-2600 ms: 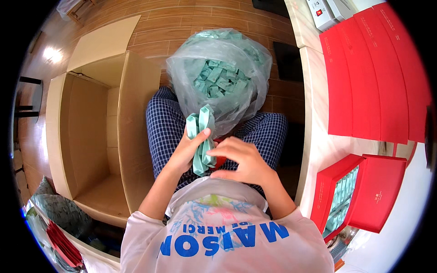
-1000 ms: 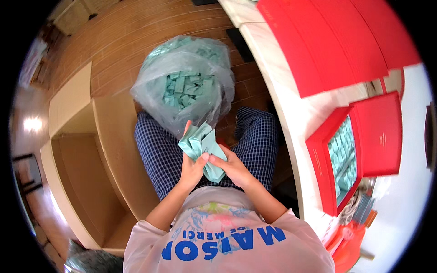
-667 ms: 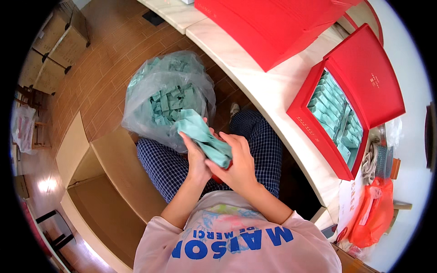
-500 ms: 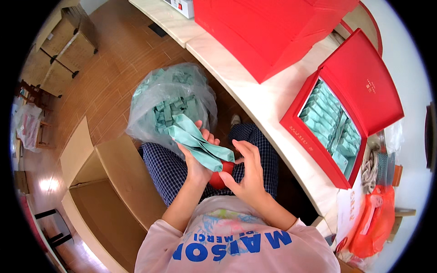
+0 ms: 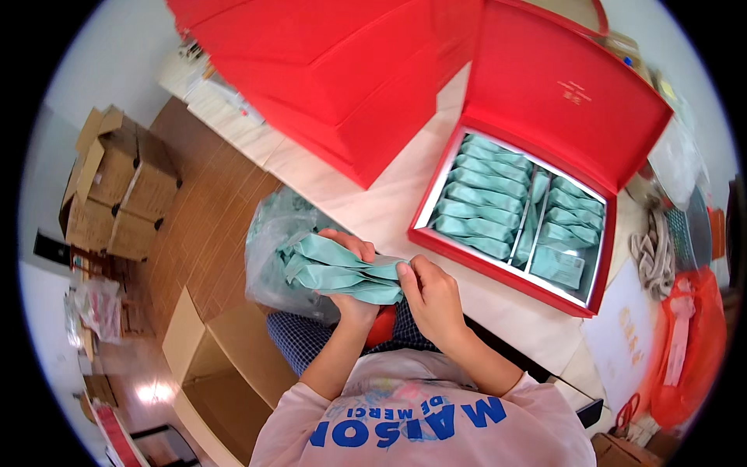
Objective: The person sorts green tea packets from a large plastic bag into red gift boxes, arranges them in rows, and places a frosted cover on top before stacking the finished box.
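Observation:
Several pale green sachets (image 5: 342, 268) lie stacked together across my left hand (image 5: 355, 308), whose fingers curl over them from the far side. My right hand (image 5: 437, 302) pinches the right ends of the stack with thumb and fingers. Just beyond it to the right, a red gift box (image 5: 498, 275) stands on the table with its lid (image 5: 564, 97) raised. Rows of similar green sachets (image 5: 478, 206) fill its left part; a narrow middle strip and the right compartment hold more. One sachet (image 5: 556, 266) lies flat at the right compartment's near end.
A clear plastic bag (image 5: 268, 282) of green sachets is behind my left hand. An open cardboard box (image 5: 261, 342) stands at lower left. Large red boxes (image 5: 334, 86) occupy the far table (image 5: 513, 311). A red plastic bag (image 5: 685, 373) and a grey cloth (image 5: 652, 253) lie at right.
My view has turned toward the red gift box. The sachets have come closer to it, and my right hand, apart and open before, now grips their ends.

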The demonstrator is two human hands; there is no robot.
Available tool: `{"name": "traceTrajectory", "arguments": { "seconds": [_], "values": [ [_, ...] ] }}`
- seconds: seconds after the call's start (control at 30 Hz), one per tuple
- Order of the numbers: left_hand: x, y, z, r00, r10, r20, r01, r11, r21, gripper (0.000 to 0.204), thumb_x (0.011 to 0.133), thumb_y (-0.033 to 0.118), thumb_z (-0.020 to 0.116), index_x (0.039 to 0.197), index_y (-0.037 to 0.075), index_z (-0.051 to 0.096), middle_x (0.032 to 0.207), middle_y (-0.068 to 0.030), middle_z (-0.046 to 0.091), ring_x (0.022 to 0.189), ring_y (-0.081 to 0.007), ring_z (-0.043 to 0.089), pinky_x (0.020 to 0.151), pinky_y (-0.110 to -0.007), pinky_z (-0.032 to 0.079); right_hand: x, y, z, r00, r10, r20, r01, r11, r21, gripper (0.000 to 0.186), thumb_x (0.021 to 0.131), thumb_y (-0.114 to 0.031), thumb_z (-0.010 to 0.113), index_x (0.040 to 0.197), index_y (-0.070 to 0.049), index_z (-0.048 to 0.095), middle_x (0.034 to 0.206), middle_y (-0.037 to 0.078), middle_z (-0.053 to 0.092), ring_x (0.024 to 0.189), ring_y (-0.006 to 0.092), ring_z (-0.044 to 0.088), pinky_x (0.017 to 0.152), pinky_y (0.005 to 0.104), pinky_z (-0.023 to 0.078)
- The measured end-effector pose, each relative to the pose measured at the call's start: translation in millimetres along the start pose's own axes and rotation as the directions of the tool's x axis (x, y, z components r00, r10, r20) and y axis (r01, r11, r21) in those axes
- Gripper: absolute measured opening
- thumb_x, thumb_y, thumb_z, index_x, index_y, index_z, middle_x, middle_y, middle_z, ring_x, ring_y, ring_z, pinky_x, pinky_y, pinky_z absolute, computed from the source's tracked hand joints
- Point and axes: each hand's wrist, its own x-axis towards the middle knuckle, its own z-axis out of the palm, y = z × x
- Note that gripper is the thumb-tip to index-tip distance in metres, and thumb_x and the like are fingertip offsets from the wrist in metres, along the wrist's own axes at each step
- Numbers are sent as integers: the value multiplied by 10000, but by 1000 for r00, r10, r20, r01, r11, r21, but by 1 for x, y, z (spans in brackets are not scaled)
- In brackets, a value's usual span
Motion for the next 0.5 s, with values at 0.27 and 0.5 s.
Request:
{"name": "traceTrajectory", "arguments": {
  "seconds": [0.27, 0.5],
  "values": [
    [15, -45, 67, 979, -199, 30, 201, 972, -120, 767, 748, 704, 545, 1209, 99, 454, 793, -8, 435, 716, -126, 426, 687, -288, 379, 2, 10, -71, 938, -184, -292, 166, 982, -85, 215, 914, -167, 524, 1037, 7, 555, 867, 165, 570, 799, 307, 575, 622, 392, 457],
    [14, -78, 95, 982, -173, 70, 179, 979, -93, 658, 846, 689, 412, 1175, 120, 447, 833, -11, 447, 762, -138, 451, 763, -289, 420, 2, 1, -96, 976, 64, -209, -79, 995, -62, 546, 894, -251, 601, 1311, -7, 348, 666, 103, 547, 535, 258, 545, 515, 361, 448]
  ]
}}
